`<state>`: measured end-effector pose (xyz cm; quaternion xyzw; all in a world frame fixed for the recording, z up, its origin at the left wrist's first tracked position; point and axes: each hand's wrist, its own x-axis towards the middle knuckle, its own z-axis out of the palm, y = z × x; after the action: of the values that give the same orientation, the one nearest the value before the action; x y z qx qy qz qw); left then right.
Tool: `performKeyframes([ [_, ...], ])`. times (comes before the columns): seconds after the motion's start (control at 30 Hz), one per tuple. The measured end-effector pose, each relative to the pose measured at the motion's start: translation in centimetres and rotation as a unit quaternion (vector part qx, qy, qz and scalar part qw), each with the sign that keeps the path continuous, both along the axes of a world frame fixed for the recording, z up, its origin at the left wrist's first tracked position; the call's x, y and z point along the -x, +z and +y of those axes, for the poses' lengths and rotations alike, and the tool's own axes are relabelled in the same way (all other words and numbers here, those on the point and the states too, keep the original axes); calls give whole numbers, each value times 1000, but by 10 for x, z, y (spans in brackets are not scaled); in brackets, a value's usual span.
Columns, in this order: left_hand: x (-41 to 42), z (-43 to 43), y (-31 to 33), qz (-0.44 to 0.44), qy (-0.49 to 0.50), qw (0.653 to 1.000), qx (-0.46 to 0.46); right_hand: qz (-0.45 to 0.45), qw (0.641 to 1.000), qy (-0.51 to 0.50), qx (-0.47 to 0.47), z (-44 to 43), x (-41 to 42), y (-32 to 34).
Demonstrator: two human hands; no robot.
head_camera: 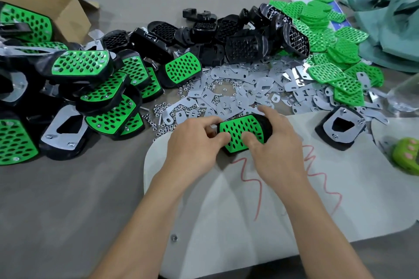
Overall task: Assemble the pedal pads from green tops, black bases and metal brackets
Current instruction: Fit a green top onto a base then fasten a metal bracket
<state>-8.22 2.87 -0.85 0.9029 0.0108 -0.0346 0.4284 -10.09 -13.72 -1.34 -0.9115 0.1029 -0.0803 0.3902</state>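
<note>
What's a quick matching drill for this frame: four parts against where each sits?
Things:
1 pedal pad
2 green tops
3 black bases
4 metal brackets

Places:
A heap at far right
B spread flat mid-table
C heap at far centre
D on the white board, gripped by left hand and right hand

Pairs: 1-D, 2-A, 3-C, 4-B.
</note>
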Motion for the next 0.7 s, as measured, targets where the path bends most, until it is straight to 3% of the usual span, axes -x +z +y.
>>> performKeyframes([
  [0.23, -2, -5, 1, -6, 12, 999, -31, 143, 988, 45, -49, -19, -36, 23],
  [0.4, 9, -7, -4, -34, 22, 999, -2, 105, 992, 67, 4, -18, -30, 38],
  [0.57, 13, -13, 3, 108, 2, 968, 227, 39, 977, 22, -210, -24, 13, 27],
  [0.7, 19, -33, 18, 100, -33, 940, 324, 27, 929, 19, -368, -43, 34, 31],
])
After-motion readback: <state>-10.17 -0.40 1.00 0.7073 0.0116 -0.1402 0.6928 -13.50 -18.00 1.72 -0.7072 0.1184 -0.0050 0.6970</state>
